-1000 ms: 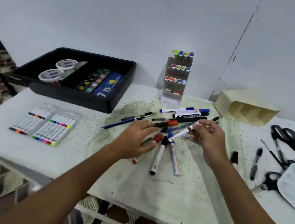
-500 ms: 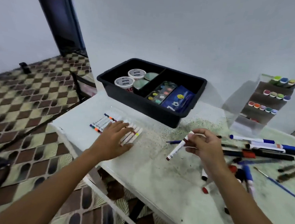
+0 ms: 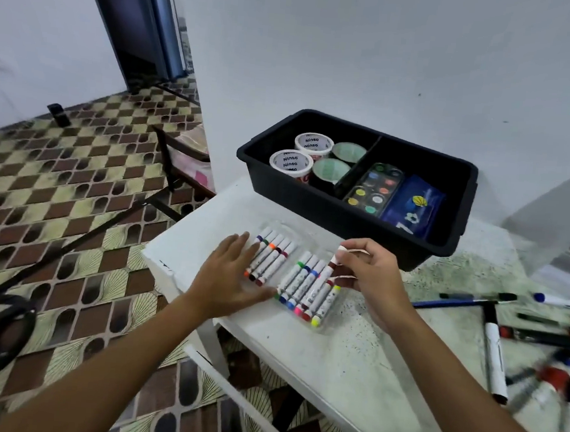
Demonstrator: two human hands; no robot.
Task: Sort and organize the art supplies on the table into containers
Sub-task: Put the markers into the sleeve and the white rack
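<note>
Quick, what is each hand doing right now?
Left hand: open, flat on the clear plastic marker tray.
Right hand: holding a white dark-red-capped marker.

White desk (image 3: 350,367), its top speckled with dark flecks toward the middle. At the back sits a black bin (image 3: 445,243), against the wall. In front of it, near the left corner, a clear marker tray (image 3: 322,326) lies flat. Off to the right, loose pens and markers (image 3: 495,362) are scattered in a blurred heap.
</note>
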